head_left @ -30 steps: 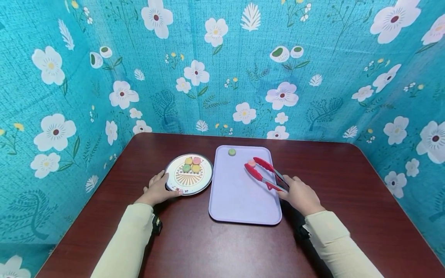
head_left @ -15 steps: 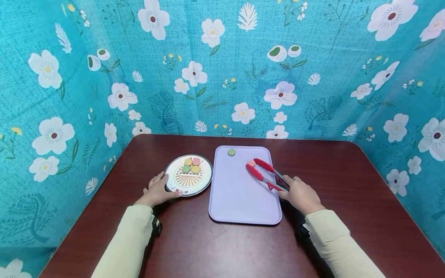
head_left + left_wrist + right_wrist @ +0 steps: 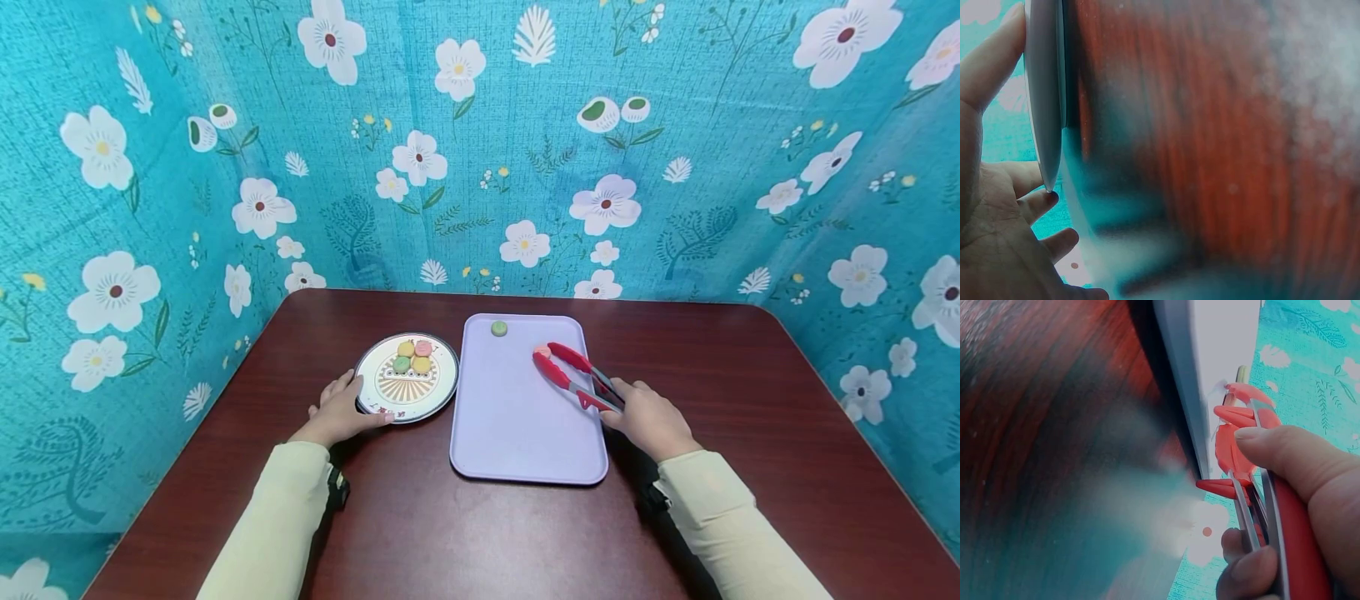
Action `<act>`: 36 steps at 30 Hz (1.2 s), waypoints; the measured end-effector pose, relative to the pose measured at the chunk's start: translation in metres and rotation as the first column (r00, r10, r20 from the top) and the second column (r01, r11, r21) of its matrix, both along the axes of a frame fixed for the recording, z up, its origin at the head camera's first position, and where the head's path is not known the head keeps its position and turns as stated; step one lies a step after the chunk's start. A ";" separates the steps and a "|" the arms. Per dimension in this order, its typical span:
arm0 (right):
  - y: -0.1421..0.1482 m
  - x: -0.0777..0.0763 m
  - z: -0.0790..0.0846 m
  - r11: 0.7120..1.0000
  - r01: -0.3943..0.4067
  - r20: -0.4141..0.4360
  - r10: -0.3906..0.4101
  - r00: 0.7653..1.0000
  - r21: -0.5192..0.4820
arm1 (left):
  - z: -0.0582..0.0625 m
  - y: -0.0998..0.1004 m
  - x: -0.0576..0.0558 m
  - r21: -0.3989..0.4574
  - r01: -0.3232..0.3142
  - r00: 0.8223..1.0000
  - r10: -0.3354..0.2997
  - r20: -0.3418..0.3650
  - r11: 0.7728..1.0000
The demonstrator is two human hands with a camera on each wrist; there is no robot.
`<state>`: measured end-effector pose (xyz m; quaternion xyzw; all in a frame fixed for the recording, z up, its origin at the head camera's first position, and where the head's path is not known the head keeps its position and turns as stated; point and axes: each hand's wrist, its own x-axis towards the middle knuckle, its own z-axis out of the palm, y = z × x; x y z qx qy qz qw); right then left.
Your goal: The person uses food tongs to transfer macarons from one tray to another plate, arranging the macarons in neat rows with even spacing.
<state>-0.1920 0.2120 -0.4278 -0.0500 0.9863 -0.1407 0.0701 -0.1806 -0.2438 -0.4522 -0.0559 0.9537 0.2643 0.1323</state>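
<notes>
My left hand [image 3: 341, 412] holds the left, near side of a round white plate [image 3: 444, 379]. Its thumb lies on the near rim while fingers touch the left edge, as the left wrist view shows close up. Yellow, pink and green macarons [image 3: 412, 357] sit together toward the plate's far side. My right hand [image 3: 651, 421] grips red-tipped tongs [image 3: 555, 372] over the lilac tray [image 3: 510, 425]. Between the tong tips is a pink macaron [image 3: 542, 352], partly covered by them; whether it is off the tray I cannot tell. A green macaron [image 3: 498, 328] lies near the tray's far edge.
Plate and tray stand side by side on a dark reddish-brown table [image 3: 517, 542], close to each other. Behind and at both sides hangs a teal cloth [image 3: 480, 208] with white flowers.
The tong tips have drawn closer together around the pink macaron. My left hand and the plate stay where they were; the head view has shifted slightly.
</notes>
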 end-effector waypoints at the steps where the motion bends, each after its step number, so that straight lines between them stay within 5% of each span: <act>1: 0.000 0.000 0.000 1.000 -0.001 0.000 0.001 1.000 0.001 | 0.000 0.000 0.000 0.000 -0.001 1.000 0.001 0.000 1.000; 36: -0.001 0.005 -0.005 1.000 -0.011 -0.017 0.011 1.000 -0.015 | -0.001 0.000 -0.001 0.009 -0.004 1.000 0.004 0.005 1.000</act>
